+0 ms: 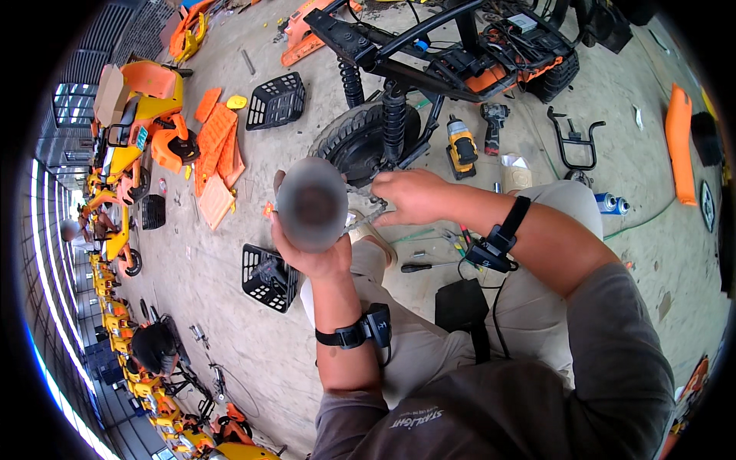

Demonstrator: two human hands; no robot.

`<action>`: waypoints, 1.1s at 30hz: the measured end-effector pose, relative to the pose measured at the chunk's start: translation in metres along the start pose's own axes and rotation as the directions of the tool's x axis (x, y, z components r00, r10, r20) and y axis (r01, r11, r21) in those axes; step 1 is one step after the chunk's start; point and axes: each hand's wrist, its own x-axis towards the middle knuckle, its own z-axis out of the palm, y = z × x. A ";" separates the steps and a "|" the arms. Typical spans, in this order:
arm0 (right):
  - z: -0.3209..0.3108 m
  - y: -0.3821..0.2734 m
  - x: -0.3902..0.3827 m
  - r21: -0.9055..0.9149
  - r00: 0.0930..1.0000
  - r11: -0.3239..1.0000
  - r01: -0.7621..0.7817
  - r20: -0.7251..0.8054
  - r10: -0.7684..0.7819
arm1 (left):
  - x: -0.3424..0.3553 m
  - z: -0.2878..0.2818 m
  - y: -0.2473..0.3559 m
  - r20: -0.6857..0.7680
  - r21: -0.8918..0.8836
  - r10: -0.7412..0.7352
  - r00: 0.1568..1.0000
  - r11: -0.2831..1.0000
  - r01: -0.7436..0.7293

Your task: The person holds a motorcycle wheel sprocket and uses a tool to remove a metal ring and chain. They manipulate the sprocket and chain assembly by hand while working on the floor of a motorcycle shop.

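My left hand [316,259] is curled around the near side of a round grey thing [312,205], blurred so that its kind cannot be told. To its right, my right hand [414,195] has its fingers closed by a thin, dark metal piece [366,221]; whether the piece is joined to the round thing is unclear. Just beyond both hands stands a black-tyred wheel [354,142], partly hidden by them. Above it, a black coil-spring shock absorber [393,123] runs up to the black vehicle frame [360,47].
Right of the wheel are a yellow-black impact driver [461,148], a second power tool [494,126] and a bent black tube rack [575,139]. A screwdriver [418,267] lies near my legs. Black baskets [274,101] and orange panels [218,146] are at left; spray cans [609,204] at right.
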 end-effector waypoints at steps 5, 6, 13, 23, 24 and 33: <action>0.011 0.007 0.005 -0.025 0.998 1.000 -0.004 0.068 0.005 | -0.002 -0.002 0.002 -0.017 0.008 0.011 1.000 1.000 -0.011; 0.013 0.008 0.006 -0.021 0.999 1.000 0.019 0.052 -0.018 | -0.002 -0.002 0.002 -0.018 0.009 0.011 1.000 1.000 -0.011; 0.009 0.004 0.008 -0.015 0.998 1.000 0.021 0.052 -0.020 | 0.002 -0.011 0.006 -0.037 -0.009 0.021 0.999 1.000 -0.021; -0.006 0.007 0.010 -0.041 0.998 0.999 0.009 0.065 -0.007 | 0.013 -0.002 0.001 -0.043 -0.051 -0.030 0.999 0.998 0.028; -0.007 0.008 0.010 -0.031 0.998 0.999 0.020 0.057 -0.018 | 0.015 -0.002 0.001 -0.066 -0.069 -0.051 0.997 0.997 0.046; -0.018 0.013 0.017 0.033 0.997 0.998 -0.051 0.053 0.049 | 0.037 -0.005 0.001 -0.160 -0.198 -0.139 0.977 0.974 0.106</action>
